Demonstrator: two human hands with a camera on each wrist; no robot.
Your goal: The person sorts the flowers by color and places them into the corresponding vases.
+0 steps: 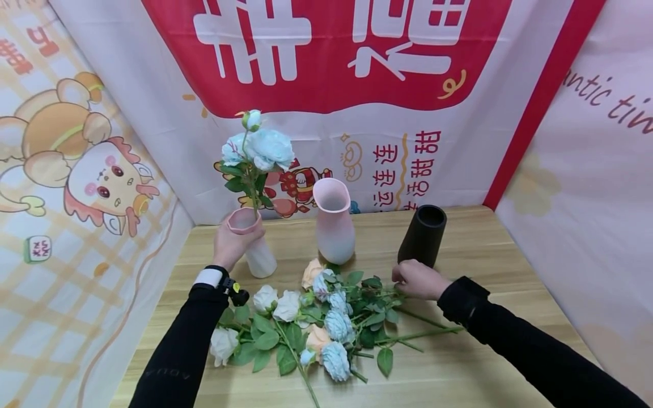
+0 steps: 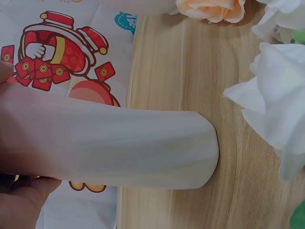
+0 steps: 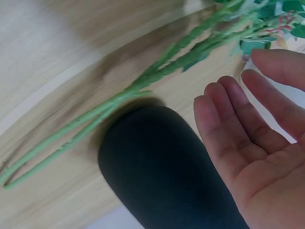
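I have the slim pink-to-white vase (image 1: 262,259) in the left hand (image 1: 229,243), the fingers and thumb clamped round its pink upper part and its base at the counter (image 1: 490,260). A leafy blue spray (image 1: 270,148) rises from its mouth toward 12 o'clock.

Taking that vase as my clock centre in the head view, the wider pink-and-white vase (image 1: 335,235) stands near it at 3 o'clock. The loose pile lies at 5 o'clock: white flowers (image 1: 287,306) on the side nearer me, blue flowers (image 1: 339,326) and peach flowers (image 1: 312,274) among leaves, with green stems (image 1: 428,334) pointing toward 4 o'clock.

Well apart from the left hand, at 4 o'clock, I see the right hand (image 1: 420,280), its fingers loosely curved and gripping nothing in my right wrist view. It is just beside the black vase (image 1: 422,238); I can't tell whether they touch.

Farther out, a red-and-white banner (image 1: 326,90) hangs behind at 1 o'clock, and a cartoon-printed sheet (image 1: 102,181) at 10 o'clock.
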